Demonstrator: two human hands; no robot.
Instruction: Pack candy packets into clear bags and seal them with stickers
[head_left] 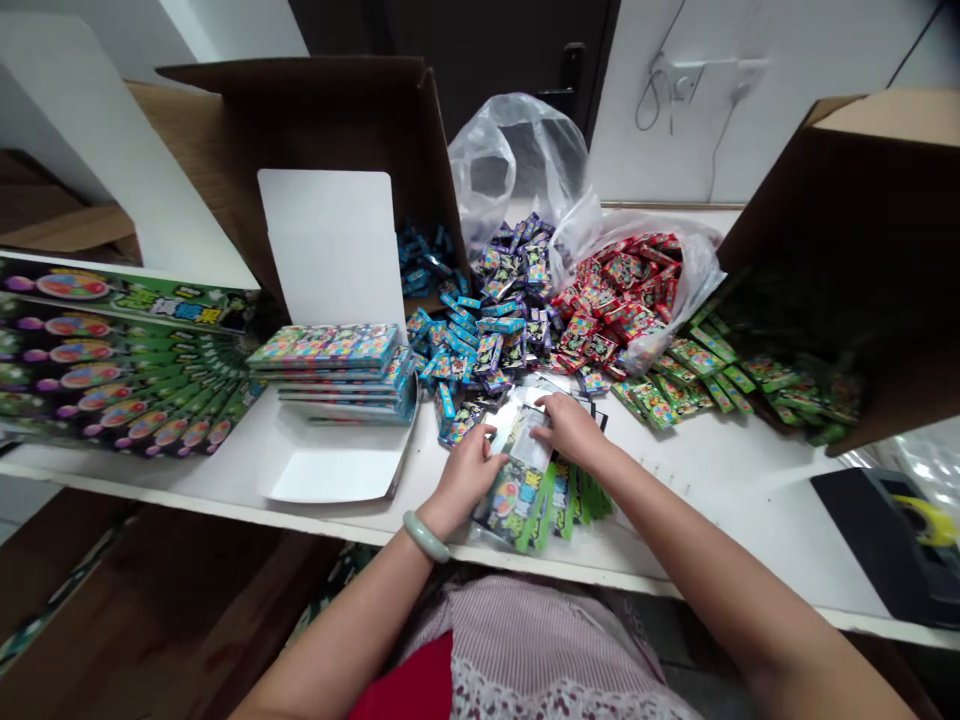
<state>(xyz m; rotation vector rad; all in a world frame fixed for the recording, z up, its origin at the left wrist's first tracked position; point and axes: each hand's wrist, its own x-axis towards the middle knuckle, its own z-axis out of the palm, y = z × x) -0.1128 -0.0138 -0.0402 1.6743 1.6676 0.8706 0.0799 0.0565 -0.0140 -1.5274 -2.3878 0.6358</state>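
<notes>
My left hand [466, 474] pinches the left edge of a clear plastic bag [525, 440] that lies on a pile of printed green bags [544, 500] near the table's front edge. My right hand [571, 425] rests on the bag's far end with its fingers curled down on it. A pale green bangle [425, 536] circles my left wrist. Just beyond my hands lie heaps of small packets: blue ones [469, 335], purple ones [517, 265], red ones [615, 290] and green ones [690, 375].
A white open carton [330, 470] holds a stack of filled packs [334, 365]. Flat green display boxes [120, 370] lie at the left. Brown cardboard boxes stand at the back left [322, 120] and right [847, 250]. A tape dispenser [900, 540] sits at the right.
</notes>
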